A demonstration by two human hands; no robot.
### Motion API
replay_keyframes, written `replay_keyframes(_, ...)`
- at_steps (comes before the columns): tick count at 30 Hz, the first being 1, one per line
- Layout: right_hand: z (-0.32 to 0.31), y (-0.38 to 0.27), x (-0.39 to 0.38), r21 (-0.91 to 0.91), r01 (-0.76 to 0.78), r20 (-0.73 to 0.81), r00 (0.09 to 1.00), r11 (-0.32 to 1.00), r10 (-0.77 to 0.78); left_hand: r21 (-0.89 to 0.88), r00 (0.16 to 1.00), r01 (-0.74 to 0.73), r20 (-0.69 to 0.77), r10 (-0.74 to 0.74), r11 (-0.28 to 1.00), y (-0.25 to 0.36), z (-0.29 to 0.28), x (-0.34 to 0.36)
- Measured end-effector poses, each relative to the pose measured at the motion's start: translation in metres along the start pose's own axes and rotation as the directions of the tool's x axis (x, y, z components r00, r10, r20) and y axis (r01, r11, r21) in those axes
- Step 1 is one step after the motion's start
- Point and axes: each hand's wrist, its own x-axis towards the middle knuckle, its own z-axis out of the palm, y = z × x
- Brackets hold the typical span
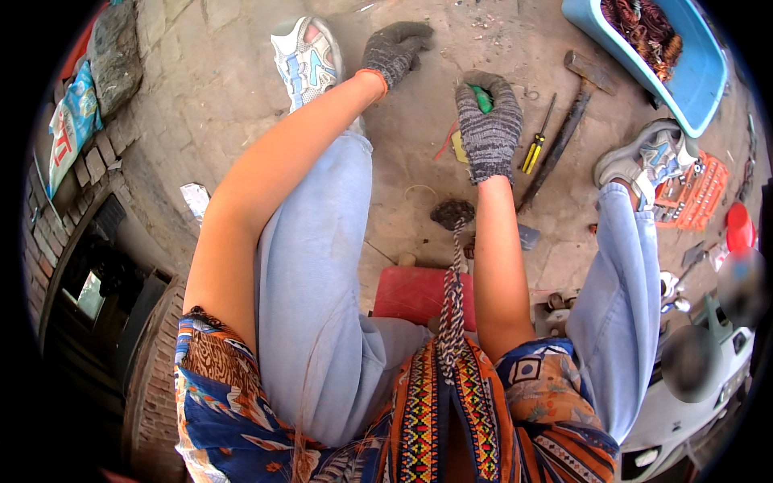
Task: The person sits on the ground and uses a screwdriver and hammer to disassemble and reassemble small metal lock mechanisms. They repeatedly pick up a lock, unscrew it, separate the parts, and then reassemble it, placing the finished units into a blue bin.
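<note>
My left hand (pixel 394 55), in a grey knit glove with an orange cuff, is held above the ground beside my shoe, its fingers stretched to the right and its thumb apart. No object shows in it. Wrapped in the fingers of my right hand (pixel 493 133), also gloved in grey, is a small green object (pixel 483 98); the glove hides most of it, so its kind is unclear. By that wrist lies a yellow piece (pixel 460 147), partly covered. A yellow-and-black screwdriver (pixel 532 154) rests to the right, alongside a long-handled hammer (pixel 575 113).
At the upper right stands a blue tub (pixel 699 97) with copper-coloured wire (pixel 644 32). An orange socket-set case (pixel 694 193) lies beyond my right shoe. A red low stool (pixel 407 291) is between my legs, and a braided cord (pixel 453 298) hangs over it. Bricks and a sack (pixel 74 133) are left.
</note>
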Motion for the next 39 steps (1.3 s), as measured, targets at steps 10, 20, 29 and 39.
replay_keyframes(10,0.0,0.006,0.005,-0.127,0.127,-0.193,0.97,0.984,-0.151,-0.161,0.981,0.194,0.02,-0.193,0.968,0.017,0.0,-0.006)
replay_keyframes(20,0.004,0.021,0.009,-0.072,0.079,-0.132,0.987,0.994,-0.088,-0.399,0.939,0.344,0.138,-0.315,0.85,0.006,0.001,0.004)
replay_keyframes(29,0.0,0.002,0.008,-0.108,0.135,-0.106,0.983,0.985,-0.147,-0.091,0.975,0.219,-0.017,-0.222,0.971,0.012,-0.008,-0.01)
replay_keyframes(39,0.014,0.016,0.01,-0.035,0.187,-0.084,0.978,0.982,-0.189,0.6,0.875,-0.441,0.119,0.47,0.668,-0.016,-0.008,0.003)
